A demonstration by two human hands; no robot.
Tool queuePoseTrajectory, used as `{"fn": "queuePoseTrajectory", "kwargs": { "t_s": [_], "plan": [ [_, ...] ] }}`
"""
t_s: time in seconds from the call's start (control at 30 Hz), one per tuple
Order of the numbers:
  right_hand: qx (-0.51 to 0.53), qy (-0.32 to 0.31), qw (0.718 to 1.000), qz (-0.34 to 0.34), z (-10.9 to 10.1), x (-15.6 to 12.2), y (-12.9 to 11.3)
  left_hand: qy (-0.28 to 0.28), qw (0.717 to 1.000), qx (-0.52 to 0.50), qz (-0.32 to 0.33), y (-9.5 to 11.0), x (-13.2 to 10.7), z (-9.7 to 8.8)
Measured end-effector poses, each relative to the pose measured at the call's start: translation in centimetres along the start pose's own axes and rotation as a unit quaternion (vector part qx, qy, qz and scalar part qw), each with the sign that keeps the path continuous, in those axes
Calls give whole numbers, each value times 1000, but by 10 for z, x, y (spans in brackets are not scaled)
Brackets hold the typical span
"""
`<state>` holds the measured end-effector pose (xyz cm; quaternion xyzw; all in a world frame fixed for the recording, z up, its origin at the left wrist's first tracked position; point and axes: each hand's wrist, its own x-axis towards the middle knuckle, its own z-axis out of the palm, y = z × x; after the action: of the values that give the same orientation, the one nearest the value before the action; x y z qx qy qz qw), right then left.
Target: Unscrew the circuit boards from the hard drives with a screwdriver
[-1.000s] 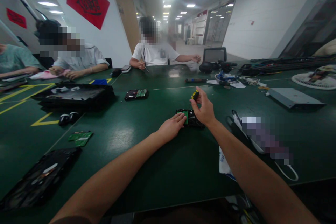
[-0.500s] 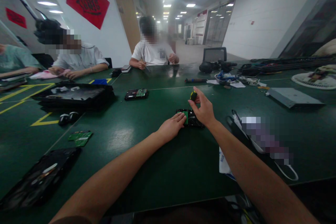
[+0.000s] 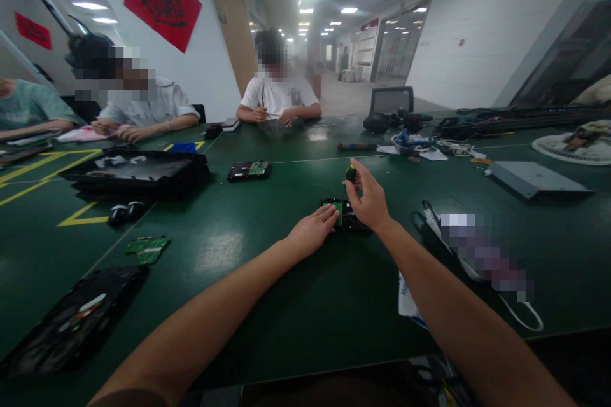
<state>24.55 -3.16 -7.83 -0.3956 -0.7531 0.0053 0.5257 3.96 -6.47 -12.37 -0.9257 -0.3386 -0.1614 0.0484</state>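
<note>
A hard drive (image 3: 356,223), black with a green circuit board (image 3: 339,210), lies on the dark green table in front of me. My left hand (image 3: 309,231) rests on its left part, fingers stretched out flat over the board; the thumb is hidden. Above the drive, my right hand (image 3: 370,203) pinches a small screwdriver (image 3: 351,173) with a yellow and black handle. The screwdriver stands nearly upright, its thin shaft pointing down at the drive's upper edge. Whether the tip sits in a screw is too small to tell.
Another drive (image 3: 249,170) lies farther off, left of a black tray stack's right side (image 3: 186,172). Loose green boards (image 3: 147,248) and a black casing (image 3: 76,321) are at left. A grey metal box (image 3: 539,179) is at right. Co-workers (image 3: 279,98) sit across the table.
My hands and the screwdriver keep nearly the same place on the drive. Across the table, the co-worker in white has lowered one hand and brought both closer together.
</note>
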Motion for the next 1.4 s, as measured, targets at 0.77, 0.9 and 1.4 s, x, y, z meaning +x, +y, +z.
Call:
{"fn": "queuePoseTrajectory", "kwargs": {
  "t_s": [0.77,0.9,1.4],
  "plan": [
    [-28,-14,1000,1,-1,2,-4,1,1000,5,8,-3,0,5],
    [-22,-14,1000,-3,-1,3,-2,1,1000,2,1,-2,0,3],
    [-5,8,1000,-3,-1,1,1,-6,1000,0,-4,-2,-1,3]
  ]
}}
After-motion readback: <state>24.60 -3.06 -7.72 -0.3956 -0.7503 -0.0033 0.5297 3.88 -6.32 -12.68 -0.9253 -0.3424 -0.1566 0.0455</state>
